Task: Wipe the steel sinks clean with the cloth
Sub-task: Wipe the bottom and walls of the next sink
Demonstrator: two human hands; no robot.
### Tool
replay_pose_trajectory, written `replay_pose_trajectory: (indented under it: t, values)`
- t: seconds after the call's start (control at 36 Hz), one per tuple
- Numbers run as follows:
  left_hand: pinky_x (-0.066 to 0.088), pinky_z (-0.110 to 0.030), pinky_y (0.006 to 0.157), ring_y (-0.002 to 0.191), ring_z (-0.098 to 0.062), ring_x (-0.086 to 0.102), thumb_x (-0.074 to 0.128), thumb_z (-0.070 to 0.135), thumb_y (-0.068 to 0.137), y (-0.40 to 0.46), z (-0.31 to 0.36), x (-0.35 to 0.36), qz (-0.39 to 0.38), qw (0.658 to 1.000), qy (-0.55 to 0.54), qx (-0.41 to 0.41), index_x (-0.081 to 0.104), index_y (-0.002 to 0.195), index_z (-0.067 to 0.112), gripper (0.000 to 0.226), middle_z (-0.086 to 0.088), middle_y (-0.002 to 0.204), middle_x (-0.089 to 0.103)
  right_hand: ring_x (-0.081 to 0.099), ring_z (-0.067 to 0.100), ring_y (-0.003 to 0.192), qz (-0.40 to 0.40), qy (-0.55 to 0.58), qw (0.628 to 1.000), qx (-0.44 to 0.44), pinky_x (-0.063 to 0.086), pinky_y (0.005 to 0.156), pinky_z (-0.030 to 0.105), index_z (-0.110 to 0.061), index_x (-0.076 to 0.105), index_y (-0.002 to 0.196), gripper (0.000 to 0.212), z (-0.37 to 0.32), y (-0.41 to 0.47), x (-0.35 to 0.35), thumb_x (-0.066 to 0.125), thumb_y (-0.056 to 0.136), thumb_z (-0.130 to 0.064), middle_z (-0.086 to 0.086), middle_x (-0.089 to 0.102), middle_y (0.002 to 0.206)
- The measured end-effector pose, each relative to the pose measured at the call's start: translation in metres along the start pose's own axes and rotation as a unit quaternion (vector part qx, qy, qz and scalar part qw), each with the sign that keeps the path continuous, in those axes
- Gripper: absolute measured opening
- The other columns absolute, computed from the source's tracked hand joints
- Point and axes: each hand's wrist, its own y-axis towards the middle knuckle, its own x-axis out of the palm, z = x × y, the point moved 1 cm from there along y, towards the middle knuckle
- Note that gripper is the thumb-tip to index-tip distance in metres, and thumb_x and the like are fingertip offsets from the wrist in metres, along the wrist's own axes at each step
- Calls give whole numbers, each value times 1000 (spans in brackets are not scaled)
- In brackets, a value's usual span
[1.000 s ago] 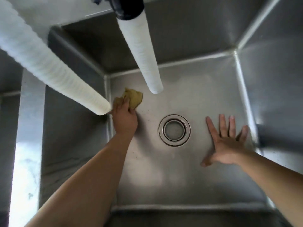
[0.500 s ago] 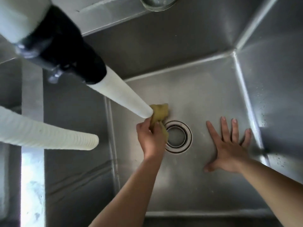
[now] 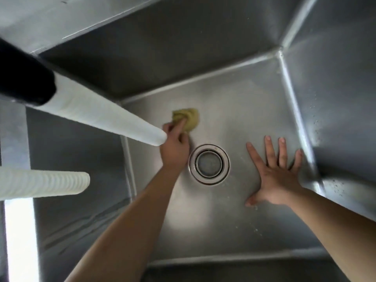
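Behind the drain [image 3: 209,164], the soft, light cloth [image 3: 186,118] is bunched under the left hand's [image 3: 174,148] curled fingers; the right hand [image 3: 277,176] is pressed flat, fingers spread, on the sink [image 3: 234,110] floor.

left hand [image 3: 175,147] curled in a grip, right hand [image 3: 277,176] splayed flat

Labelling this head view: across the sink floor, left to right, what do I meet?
cloth gripped by the left hand → drain → right hand pressed flat on the sink floor.
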Motion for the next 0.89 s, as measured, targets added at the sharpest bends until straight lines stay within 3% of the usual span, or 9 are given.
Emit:
replay_pose_trajectory:
  t: [0.14,0.22,0.36,0.44,0.56,0.64,0.69,0.75,0.89]
  values:
    - [39,-20,92,100,-23,49,58,4,87,-43,26,27,-121,982,22,143,68,124,26,44,-2,117,57,-57,33,124,6,0,1000,-7,-24,106,67,-43,-42,137,161,1,0,0,74,33,-83,3,-61,136]
    - [45,-28,91,99,-22,52,55,3,86,-56,30,33,-186,963,10,196,69,121,25,44,-2,117,58,-57,34,124,15,-1,1000,-13,-21,106,69,-43,-44,135,160,2,1,0,74,34,-83,4,-60,137]
    - [37,-8,88,99,-7,53,56,-3,87,-67,25,24,-307,934,-58,172,72,117,16,38,1,109,55,-56,35,125,23,-5,1000,-13,-19,107,69,-43,-45,135,160,4,3,2,72,34,-85,4,-60,137]
    - [40,-10,85,94,-4,55,56,-7,87,-71,28,17,-338,928,-110,114,73,113,20,42,1,107,55,-55,35,126,29,-1,999,-15,-20,107,68,-43,-45,134,159,5,4,2,72,35,-84,4,-60,137]
    - [39,-8,90,96,8,56,54,-10,85,-48,48,5,-136,977,-157,44,67,115,31,52,2,108,51,-55,34,127,38,5,999,-22,-21,107,67,-44,-46,134,159,6,4,3,74,36,-82,3,-59,139]
    - [44,-18,95,92,-7,59,52,-1,88,0,50,9,11,987,-144,-66,61,129,28,51,-2,110,44,-55,34,127,45,-1,999,-19,-20,108,67,-44,-44,135,158,6,5,3,73,36,-82,3,-58,139]
    - [49,-36,99,99,-27,61,48,6,90,35,50,15,63,971,-156,-171,56,136,30,52,-3,115,44,-54,34,127,48,-6,999,-16,-20,108,67,-44,-44,135,159,6,7,4,72,35,-84,3,-58,140]
    - [47,-41,102,116,-35,56,46,11,94,65,56,23,87,949,-164,-256,50,140,24,48,-13,130,50,-54,34,127,51,-9,999,-10,-21,107,67,-44,-44,135,159,6,8,5,70,33,-87,3,-57,141]
    - [44,-33,102,132,-26,46,45,18,99,98,97,43,157,885,-268,-347,43,145,9,47,-10,147,44,-55,34,126,59,-7,998,-13,-22,106,66,-44,-44,136,158,8,10,7,70,34,-86,3,-59,139]
